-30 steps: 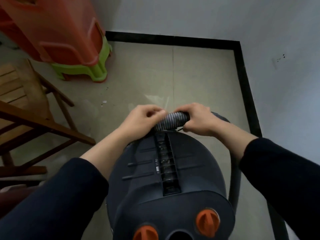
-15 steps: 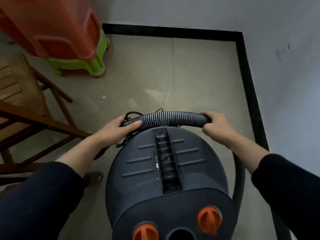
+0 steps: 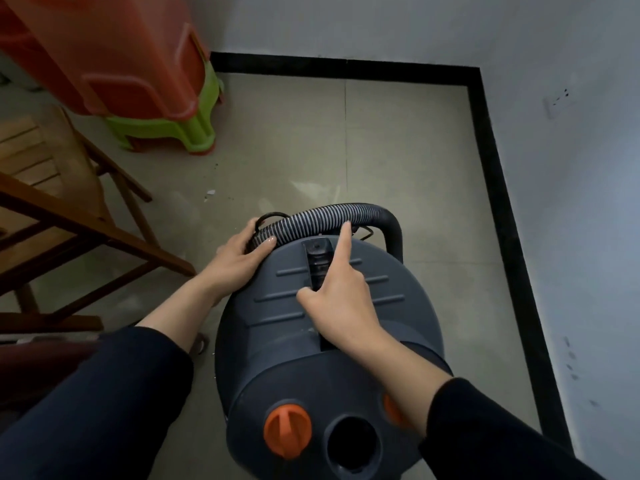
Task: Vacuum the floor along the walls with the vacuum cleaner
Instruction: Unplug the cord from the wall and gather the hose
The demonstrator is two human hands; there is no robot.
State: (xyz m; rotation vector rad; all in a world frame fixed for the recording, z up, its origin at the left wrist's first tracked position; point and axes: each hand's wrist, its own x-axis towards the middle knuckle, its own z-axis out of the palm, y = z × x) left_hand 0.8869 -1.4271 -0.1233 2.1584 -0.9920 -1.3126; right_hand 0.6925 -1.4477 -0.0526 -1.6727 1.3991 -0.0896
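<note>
Seen from above, a dark grey drum-shaped plastic vacuum cleaner (image 3: pixel 298 341) stands on the beige tiled floor (image 3: pixel 398 150), near a room corner edged by black skirting (image 3: pixel 493 181). A ribbed grey flexible hose (image 3: pixel 322 220) lies curved over its far rim. The left hand (image 3: pixel 239 258) has its grip wrapped around the hose's left end. The right hand (image 3: pixel 339 296) grasps nothing, its index fingertip touching the hose. A wooden slatted folding chair (image 3: pixel 31 161) crowds the left side, with stacked orange and green plastic stools (image 3: pixel 131 57) beyond it.
</note>
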